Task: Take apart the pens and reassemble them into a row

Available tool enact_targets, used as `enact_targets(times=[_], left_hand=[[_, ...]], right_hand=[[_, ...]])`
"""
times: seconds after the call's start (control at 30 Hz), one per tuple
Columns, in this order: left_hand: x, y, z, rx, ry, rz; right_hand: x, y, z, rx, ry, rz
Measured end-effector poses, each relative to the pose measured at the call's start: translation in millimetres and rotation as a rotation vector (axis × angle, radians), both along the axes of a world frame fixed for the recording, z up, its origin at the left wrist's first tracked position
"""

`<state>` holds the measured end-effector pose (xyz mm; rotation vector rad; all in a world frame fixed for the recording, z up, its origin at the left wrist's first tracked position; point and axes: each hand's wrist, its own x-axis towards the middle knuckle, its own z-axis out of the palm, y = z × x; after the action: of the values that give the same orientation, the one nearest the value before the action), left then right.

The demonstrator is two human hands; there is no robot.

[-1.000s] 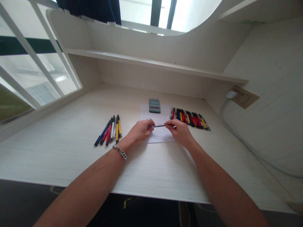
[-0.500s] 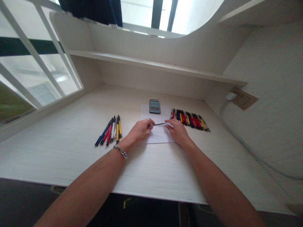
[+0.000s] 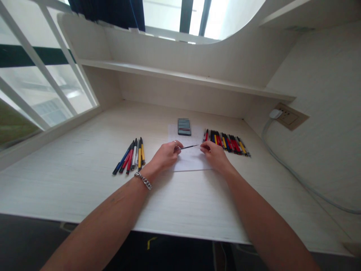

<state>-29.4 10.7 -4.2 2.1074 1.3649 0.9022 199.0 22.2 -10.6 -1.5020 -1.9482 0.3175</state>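
Thin dark rod (image 3: 188, 146), slightly tilted, over paper (image 3: 191, 162)

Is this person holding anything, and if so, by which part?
A thin dark rod, pinched near its left end by the left hand; whether the right hand touches its other tip is unclear.

The left forearm (image 3: 113, 210) and right forearm (image 3: 259, 207) reach forward, converging. The left hand (image 3: 168, 154) pinches with bent fingers (image 3: 178, 144); the right hand (image 3: 214, 153), near but apart, points its curled fingertips leftward.
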Motion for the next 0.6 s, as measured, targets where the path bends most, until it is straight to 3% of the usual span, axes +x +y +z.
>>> enact_targets(times=[0.27, 0.6], left_hand=[[-1.5, 1.2, -1.9, 0.017, 0.002, 0.006], [-1.6, 1.3, -2.8, 0.010, -0.019, 0.014]], right_hand=[[20.3, -5.9, 16.5, 0.039, 0.118, 0.008], [20.6, -10.1, 19.3, 0.062, 0.159, 0.009]])
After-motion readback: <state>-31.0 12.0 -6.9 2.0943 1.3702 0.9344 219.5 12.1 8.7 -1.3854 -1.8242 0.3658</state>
